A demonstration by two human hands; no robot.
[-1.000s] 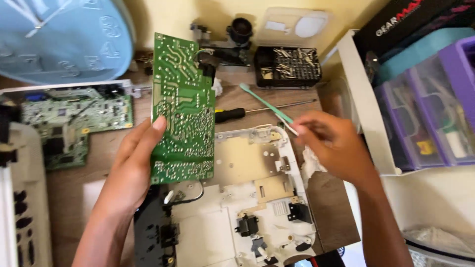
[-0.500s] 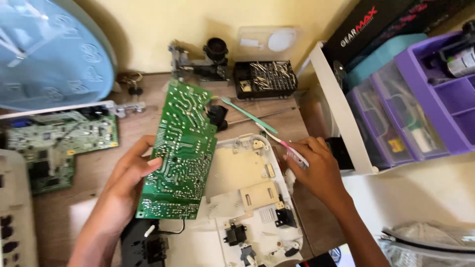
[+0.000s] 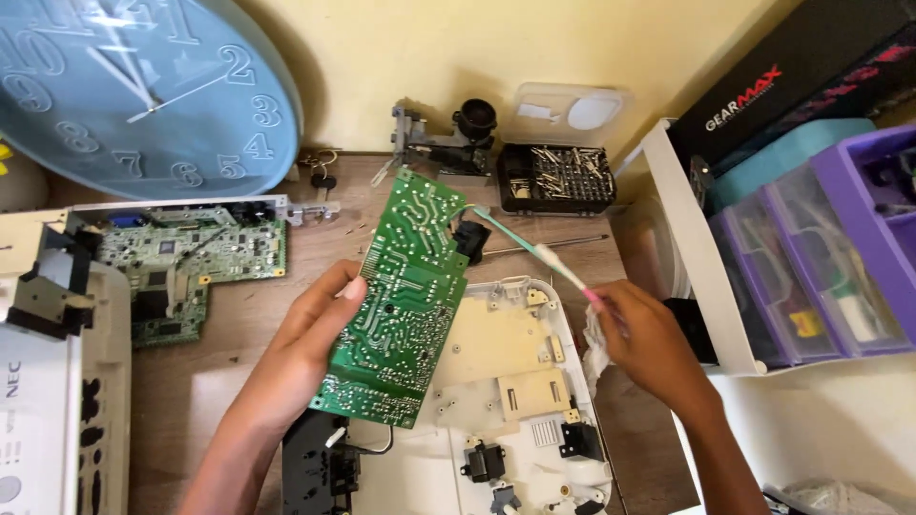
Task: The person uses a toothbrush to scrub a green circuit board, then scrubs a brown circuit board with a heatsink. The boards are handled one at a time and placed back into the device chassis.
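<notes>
Your left hand [image 3: 305,348] holds the green circuit board [image 3: 401,300] by its left long edge, thumb on the solder side, fingers hidden behind it; the board is tilted up above the white plastic housing [image 3: 506,381] that lies on the wooden surface [image 3: 191,381]. Your right hand [image 3: 649,339] has its grip closed on a thin teal-and-white brush [image 3: 534,250], with a scrap of white cloth [image 3: 593,345] bunched under the palm. The brush tip touches the board's upper right edge, by a black part mounted there.

The board looks light and stiff but fragile: the solder points are sharp and the components on the hidden face would not take pressure well. Holding it by the bare edges, as you do, seems safest; a pinch on one edge alone may let it twist under brushing.

Room is tight. A second circuit board [image 3: 181,257] lies to the left, a black bit case [image 3: 558,176] sits just beyond, and white and purple drawer units [image 3: 763,277] stand close on the right. The freest space is straight above the housing.
</notes>
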